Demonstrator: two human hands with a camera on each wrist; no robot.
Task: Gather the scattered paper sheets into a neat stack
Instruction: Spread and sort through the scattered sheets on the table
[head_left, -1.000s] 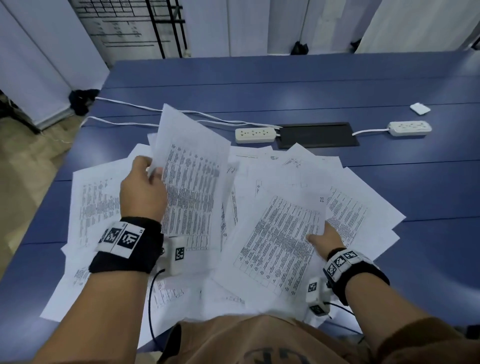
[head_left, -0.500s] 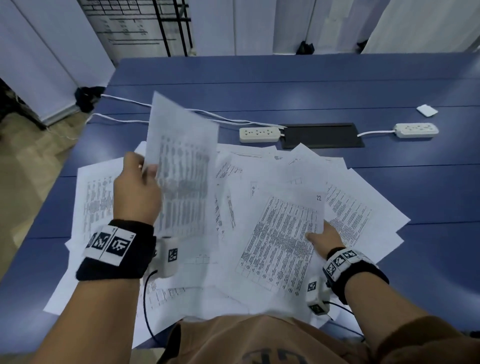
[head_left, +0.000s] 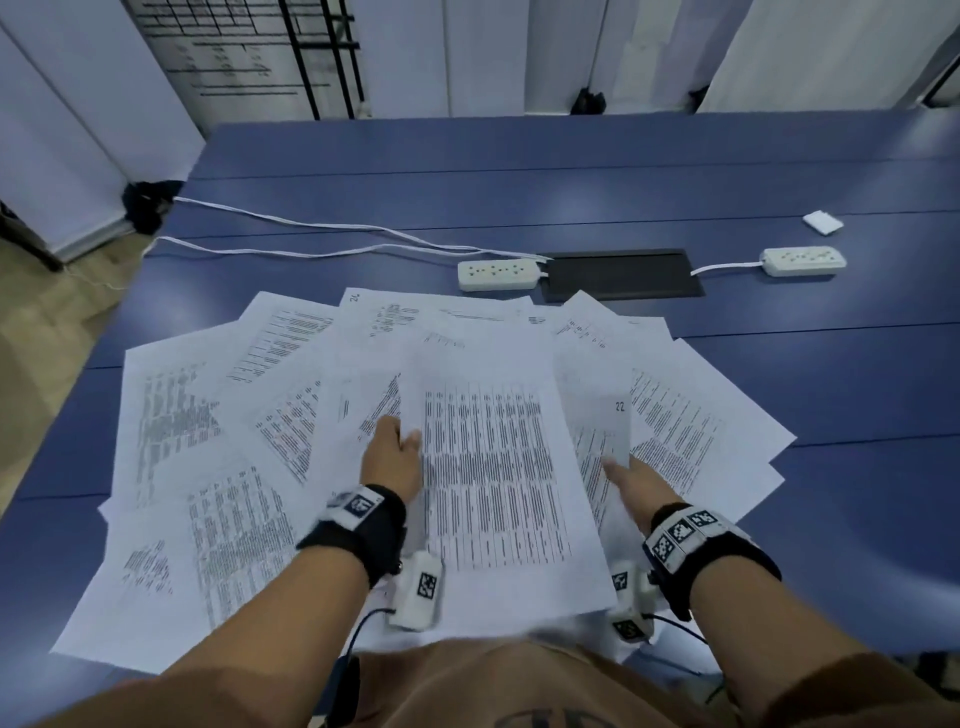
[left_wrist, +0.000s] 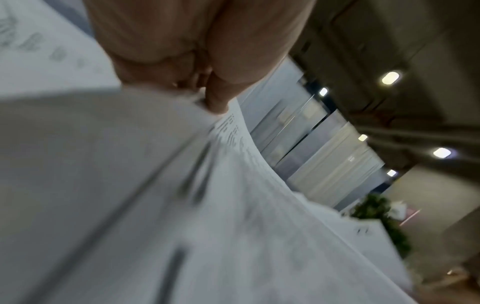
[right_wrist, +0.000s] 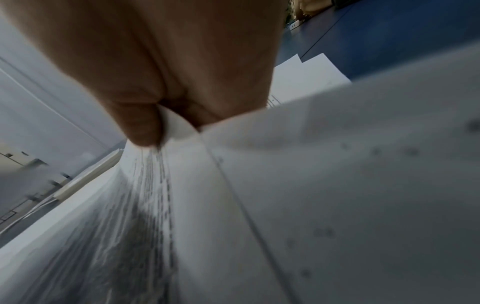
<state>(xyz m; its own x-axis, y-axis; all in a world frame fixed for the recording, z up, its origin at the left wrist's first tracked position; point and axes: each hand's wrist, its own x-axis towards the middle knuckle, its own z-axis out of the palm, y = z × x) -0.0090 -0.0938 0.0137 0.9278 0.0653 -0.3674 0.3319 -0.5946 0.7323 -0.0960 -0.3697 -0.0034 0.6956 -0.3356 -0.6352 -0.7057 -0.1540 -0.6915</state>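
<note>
The left hand (head_left: 392, 457) is pinching the edge of a printed sheet (head_left: 493, 467) and laying it on the pile that the right hand (head_left: 631, 480) is apparently pinching too, while other paper sheets (head_left: 171, 415) are lying scattered on the blue table (head_left: 571, 171), so the next move is calling for squared edges.

— Around the desk?
— Long blue table (head_left: 571, 171), dark hatch (head_left: 621, 273) set in its top, pale partition panels (head_left: 493, 52) behind, wood-tone floor (head_left: 47, 332) at left.
— Overhead?
— Dim ceiling with small lamps (left_wrist: 390, 77), green plant (left_wrist: 376, 207) by a far wall.
</note>
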